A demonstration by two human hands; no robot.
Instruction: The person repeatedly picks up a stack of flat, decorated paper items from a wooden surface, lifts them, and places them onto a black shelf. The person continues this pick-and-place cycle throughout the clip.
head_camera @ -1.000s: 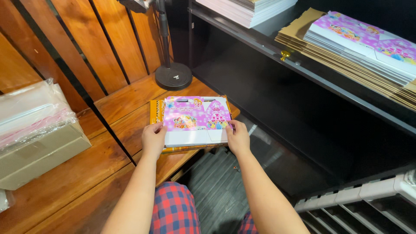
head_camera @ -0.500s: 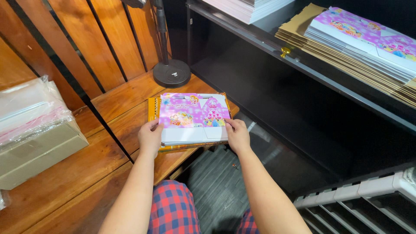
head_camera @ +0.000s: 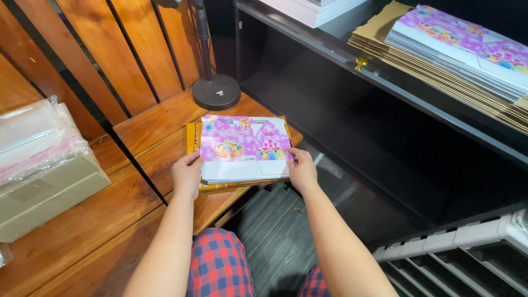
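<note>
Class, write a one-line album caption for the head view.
Left hand and right hand grip a pink-printed flat cardboard sheet stack on a wooden table.

two hands (head_camera: 187,175), one lamp base (head_camera: 216,92), two card stacks (head_camera: 245,148)

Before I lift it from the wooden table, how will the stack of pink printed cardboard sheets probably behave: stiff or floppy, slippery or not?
The stack of pink printed sheets looks thin and flat, so it would probably bend if lifted by one edge. The surfaces seem glossy, so sheets may slide apart. The left hand and right hand grip opposite sides, which likely keeps them aligned.
</note>
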